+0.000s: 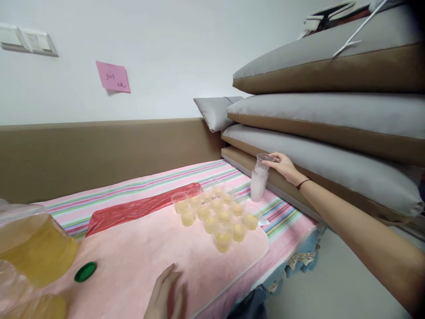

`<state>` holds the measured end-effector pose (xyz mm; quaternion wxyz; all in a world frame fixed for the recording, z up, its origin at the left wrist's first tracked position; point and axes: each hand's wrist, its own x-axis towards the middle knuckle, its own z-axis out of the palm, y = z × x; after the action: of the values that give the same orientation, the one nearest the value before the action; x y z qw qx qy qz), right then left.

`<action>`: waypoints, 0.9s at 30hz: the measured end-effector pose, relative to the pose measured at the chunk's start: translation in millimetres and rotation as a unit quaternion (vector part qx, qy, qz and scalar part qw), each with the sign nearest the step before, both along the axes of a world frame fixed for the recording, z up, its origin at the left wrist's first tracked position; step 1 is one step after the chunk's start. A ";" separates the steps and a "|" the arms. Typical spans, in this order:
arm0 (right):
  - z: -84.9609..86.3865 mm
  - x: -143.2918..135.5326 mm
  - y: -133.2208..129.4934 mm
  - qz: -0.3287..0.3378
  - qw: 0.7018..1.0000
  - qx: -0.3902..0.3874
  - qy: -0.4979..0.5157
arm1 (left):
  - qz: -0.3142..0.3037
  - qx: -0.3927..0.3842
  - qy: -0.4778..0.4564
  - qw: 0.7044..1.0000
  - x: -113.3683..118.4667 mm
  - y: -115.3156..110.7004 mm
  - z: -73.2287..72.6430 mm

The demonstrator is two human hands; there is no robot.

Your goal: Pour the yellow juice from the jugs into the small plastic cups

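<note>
At the far right of the bed, my right hand (282, 167) pinches the rim of a clear plastic cup (262, 163). That cup stands partly out of the top of a stack of clear cups (258, 186). My left hand (164, 292) rests low in the middle over the pink mat, fingers spread, holding nothing. Ahead of it, several clear cups with pale yellow liquid (223, 241) are grouped close together on the mat. A large clear container of yellow liquid (36, 248) is at the left, partly cut off, with a green cap (85, 271) lying beside it.
The pink mat (133, 248) lies on a striped sheet (288, 221). A red plastic bag (133, 210) stretches behind the cups. Thick grey and brown cushions (318, 106) are stacked along the right, close to my right arm. A padded headboard (99, 155) runs along the wall.
</note>
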<state>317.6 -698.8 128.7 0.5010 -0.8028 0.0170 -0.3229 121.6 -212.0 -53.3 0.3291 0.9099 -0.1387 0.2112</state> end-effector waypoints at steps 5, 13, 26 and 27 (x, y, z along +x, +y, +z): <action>28.5 -25.7 30.2 0.054 0.998 0.000 -0.026 | 0.058 -0.052 -0.023 0.997 -8.7 -6.5 19.2; 15.5 -102.1 149.8 0.269 0.962 0.039 -0.020 | 0.094 -0.173 0.054 0.979 -19.6 7.0 39.4; -133.1 -176.0 327.5 0.312 0.915 0.209 0.146 | 0.115 -0.344 0.045 0.931 -47.2 29.4 64.0; -138.3 -176.1 329.3 0.309 0.916 0.206 0.151 | 0.113 -0.345 0.042 0.931 -48.9 29.6 65.3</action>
<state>141.5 -369.5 -9.7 0.7212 -0.6866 -0.0899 -0.0162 72.7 -182.4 12.0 0.6021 0.7580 0.0607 0.2434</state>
